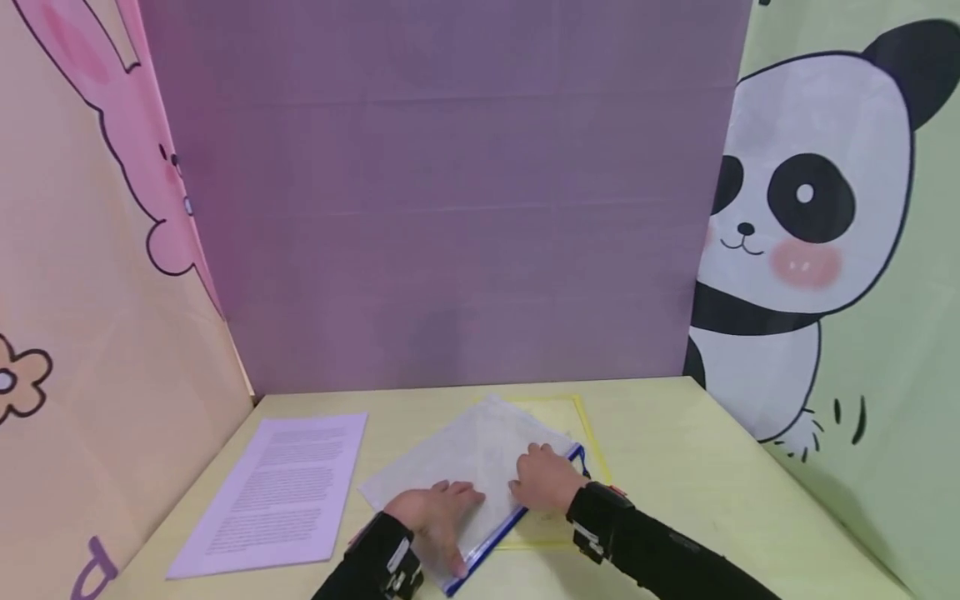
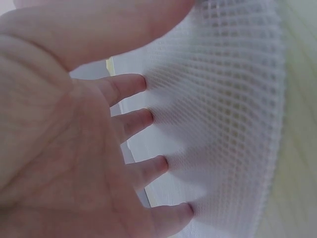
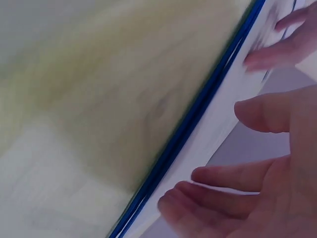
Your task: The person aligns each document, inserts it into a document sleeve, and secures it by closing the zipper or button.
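Observation:
A whitish mesh zipper pouch [image 1: 480, 437] with a blue zipper edge [image 1: 495, 535] lies aslant on the table. My left hand [image 1: 438, 517] rests on its near part, thumb close to the zipper's lower end. In the left wrist view, spread fingertips press into the pouch's mesh [image 2: 223, 109]. Over the pouch's right side, near the upper zipper end, is my right hand [image 1: 549, 479]. The right wrist view shows that hand [image 3: 247, 193] with loosely bent fingers, its thumb apart from them, beside the blue zipper [image 3: 183, 131]. Nothing is visible between them.
A light purple sheet [image 1: 277, 492] printed with text lies on the left of the table. Partly under the pouch is a yellow rectangular outline [image 1: 588, 421] whose nature I cannot tell. A purple panel [image 1: 457, 208] stands behind the table, with decorated walls at both sides.

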The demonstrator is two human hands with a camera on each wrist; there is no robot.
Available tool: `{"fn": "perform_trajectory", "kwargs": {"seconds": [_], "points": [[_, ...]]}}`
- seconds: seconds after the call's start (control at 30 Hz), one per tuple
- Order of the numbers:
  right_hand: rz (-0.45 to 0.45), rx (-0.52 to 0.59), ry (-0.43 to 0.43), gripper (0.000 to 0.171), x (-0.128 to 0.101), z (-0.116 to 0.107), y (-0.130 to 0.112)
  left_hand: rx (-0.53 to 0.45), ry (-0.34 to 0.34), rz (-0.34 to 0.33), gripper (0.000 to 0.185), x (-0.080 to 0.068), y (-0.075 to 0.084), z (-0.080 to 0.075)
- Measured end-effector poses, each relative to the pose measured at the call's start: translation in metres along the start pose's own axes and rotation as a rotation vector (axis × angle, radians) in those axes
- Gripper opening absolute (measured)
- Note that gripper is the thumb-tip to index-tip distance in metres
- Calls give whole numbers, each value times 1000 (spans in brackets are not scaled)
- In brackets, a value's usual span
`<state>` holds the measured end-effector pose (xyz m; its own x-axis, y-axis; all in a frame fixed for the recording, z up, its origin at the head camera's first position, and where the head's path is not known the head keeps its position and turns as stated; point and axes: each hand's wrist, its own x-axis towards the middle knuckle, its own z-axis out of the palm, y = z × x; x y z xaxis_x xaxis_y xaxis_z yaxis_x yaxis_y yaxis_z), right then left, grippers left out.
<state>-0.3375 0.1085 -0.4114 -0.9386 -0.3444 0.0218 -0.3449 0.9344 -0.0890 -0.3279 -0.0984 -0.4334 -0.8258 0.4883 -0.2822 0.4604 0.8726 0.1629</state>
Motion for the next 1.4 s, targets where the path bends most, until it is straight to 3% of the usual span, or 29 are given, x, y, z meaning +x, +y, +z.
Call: {"fn": "perform_trajectory", "kwargs": {"seconds": [0.2,0.43,0.6,0.73,0.8,0.87,1.0,1.1,1.3,1.4], "points": [[3,38,-87,42,-12,3,-23,7,-5,-1,102,-12,8,-12],[30,42,-158,58,-19,13,-33,-39,-9,-2,96,-19,11,-17],[58,-31,-191,70,-22,18,-38,-111,1,-6,94,-23,9,-14],[55,-52,-208,71,-23,19,-39,-218,64,11,88,-29,-2,-13],[52,-51,-214,72,-21,19,-38,-256,134,9,82,-33,-14,-15],[44,-59,-216,73,-19,19,-37,-269,228,-33,72,-37,-27,-20],[17,-79,-213,76,-16,22,-33,-182,410,-146,40,-47,-64,-25],[-8,-104,-203,78,-15,25,-31,-98,498,-219,21,-56,-99,-23],[-37,-143,-202,78,-16,22,-33,15,588,-398,19,-82,-170,-14],[-42,-149,-204,78,-15,18,-34,-4,551,-519,30,-97,-198,-8]]}}
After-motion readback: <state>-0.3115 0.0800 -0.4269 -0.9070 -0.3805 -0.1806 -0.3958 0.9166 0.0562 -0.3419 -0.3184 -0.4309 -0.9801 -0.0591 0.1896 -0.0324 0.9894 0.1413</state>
